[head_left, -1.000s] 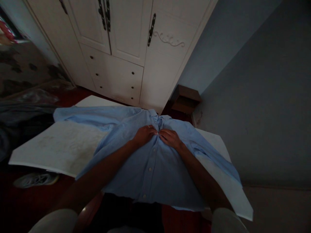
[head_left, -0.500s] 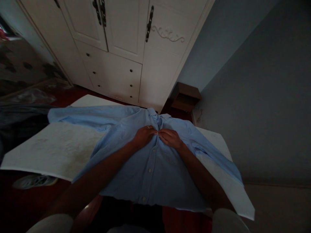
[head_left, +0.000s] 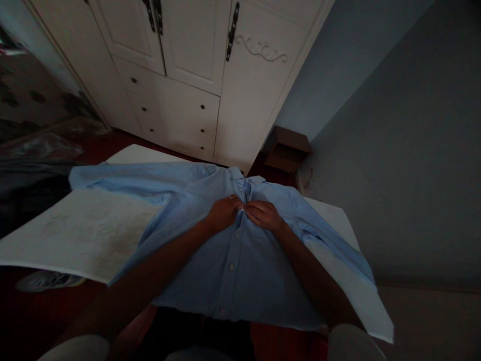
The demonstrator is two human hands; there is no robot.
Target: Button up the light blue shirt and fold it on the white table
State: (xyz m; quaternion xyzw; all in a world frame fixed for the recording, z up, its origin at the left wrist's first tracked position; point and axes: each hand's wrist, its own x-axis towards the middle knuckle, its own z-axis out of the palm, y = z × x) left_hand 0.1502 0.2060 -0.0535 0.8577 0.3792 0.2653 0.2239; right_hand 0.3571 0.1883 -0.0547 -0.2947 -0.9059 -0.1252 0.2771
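A light blue button-up shirt (head_left: 233, 265) lies face up on a white table (head_left: 86, 230), collar away from me, one sleeve stretched out to the left. My left hand (head_left: 223, 213) and my right hand (head_left: 265, 215) meet at the shirt's front placket just below the collar. Both hands have their fingers curled and pinched on the placket fabric near the top button. A ring shows on my left hand. Several buttons run down the placket toward me.
A white wardrobe (head_left: 195, 75) with drawers stands behind the table. A small brown wooden stand (head_left: 287, 150) sits in the corner by the grey-blue wall. A shoe (head_left: 48, 281) lies on the red floor at the left, and dark clothes (head_left: 26, 180) are heaped farther left.
My hands stay pinched at the same spot on the placket, fingers shifting slightly. The view has drifted a little, so the table and shirt sit a bit further left.
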